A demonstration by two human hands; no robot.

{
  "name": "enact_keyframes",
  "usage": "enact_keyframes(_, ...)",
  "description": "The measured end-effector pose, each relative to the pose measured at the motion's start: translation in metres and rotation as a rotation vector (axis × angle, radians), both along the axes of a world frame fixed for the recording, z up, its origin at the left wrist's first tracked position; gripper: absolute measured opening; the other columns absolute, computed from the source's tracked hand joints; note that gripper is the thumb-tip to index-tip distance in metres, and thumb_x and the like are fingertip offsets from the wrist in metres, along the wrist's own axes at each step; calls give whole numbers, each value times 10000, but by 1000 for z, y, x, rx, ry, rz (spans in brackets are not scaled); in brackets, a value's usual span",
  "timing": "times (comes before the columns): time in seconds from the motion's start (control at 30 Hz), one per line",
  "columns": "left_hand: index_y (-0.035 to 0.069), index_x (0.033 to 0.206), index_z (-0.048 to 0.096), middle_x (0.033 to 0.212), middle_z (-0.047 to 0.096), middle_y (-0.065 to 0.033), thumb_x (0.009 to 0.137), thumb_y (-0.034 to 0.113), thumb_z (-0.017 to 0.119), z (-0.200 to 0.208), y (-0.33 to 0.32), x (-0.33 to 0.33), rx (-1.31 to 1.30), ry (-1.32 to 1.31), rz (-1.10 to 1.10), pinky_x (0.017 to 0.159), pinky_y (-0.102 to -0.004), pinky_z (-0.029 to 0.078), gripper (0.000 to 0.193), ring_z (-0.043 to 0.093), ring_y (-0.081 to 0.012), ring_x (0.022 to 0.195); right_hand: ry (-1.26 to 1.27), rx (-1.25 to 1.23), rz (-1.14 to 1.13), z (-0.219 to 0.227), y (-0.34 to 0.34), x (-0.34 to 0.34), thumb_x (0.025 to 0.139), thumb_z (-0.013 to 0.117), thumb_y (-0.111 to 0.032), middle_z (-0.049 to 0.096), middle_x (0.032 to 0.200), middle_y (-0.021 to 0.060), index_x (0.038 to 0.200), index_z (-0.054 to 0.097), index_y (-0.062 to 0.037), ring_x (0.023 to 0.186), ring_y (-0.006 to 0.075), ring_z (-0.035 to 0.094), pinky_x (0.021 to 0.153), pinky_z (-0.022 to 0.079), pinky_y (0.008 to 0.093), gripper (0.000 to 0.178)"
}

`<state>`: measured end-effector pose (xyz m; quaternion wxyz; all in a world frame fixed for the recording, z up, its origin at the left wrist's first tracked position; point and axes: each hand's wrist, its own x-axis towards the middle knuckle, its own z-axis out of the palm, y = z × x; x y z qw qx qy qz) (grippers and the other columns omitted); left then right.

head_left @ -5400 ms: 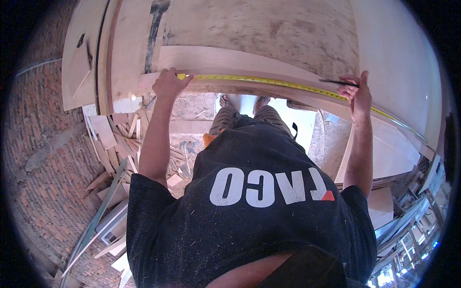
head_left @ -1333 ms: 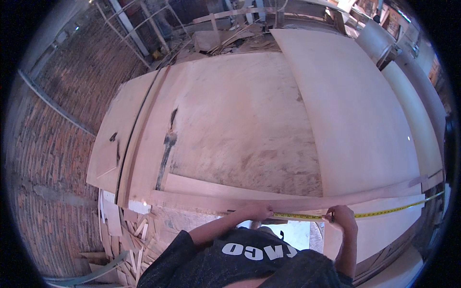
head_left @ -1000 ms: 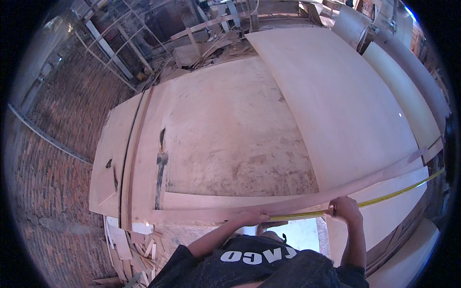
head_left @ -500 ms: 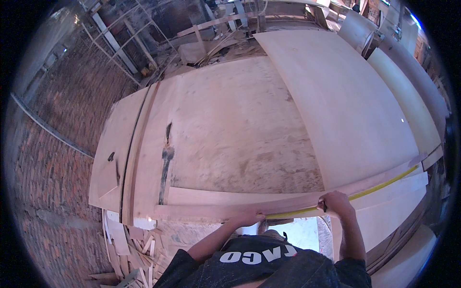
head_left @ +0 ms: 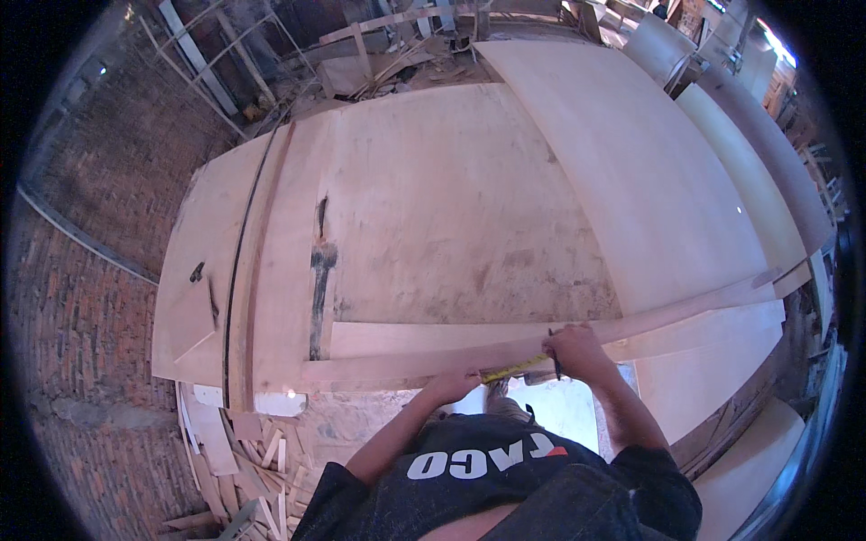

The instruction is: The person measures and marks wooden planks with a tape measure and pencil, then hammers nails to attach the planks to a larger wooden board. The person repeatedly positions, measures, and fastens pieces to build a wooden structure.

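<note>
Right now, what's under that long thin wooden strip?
What lies directly under the wooden strip is covered. Along its far side, a narrow pale board and a wide pale sheet show; on its near side, at the right, another sheet shows.

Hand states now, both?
Left hand: closed on the flat yellow measuring tape.
Right hand: closed around a thin dark stick, at the tape.

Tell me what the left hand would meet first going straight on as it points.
Pointing up and right in the picture, the left hand, holding the tape, would probably meet the strip first. Depth is unclear; it may already touch its edge.
</note>
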<state>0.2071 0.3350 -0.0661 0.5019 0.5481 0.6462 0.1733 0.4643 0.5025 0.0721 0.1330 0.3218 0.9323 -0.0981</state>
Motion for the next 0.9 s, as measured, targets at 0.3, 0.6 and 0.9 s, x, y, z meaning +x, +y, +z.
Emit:
enact_keyframes(0.3,2,1067,695,907,697,-72,1028,201,615,-5,-51,-49,10,-661,659,780,-325,525,218,640,-148,867,864,-17,-163,15,-87,-132,782,892,-279,670,1302,204,1359,616,-50,1225,401,620,1060,476,496,679)
enact_keyframes(0.6,9,1257,644,1079,702,-96,1033,280,640,10,-89,-77,45,-1132,1026,850,-366,572,352,686,-201,973,575,-580,-179,-78,-166,-194,813,875,-325,626,1355,271,1532,441,12,1277,399,615,1072,479,448,905)
enact_keyframes(0.9,44,1088,671,934,674,-55,1025,204,647,8,-100,-122,15,-1088,1306,690,-321,585,173,670,-174,870,555,-426,-52,-100,-110,-146,864,767,-212,626,1075,184,1270,668,-24,1003,335,630,885,506,411,459)
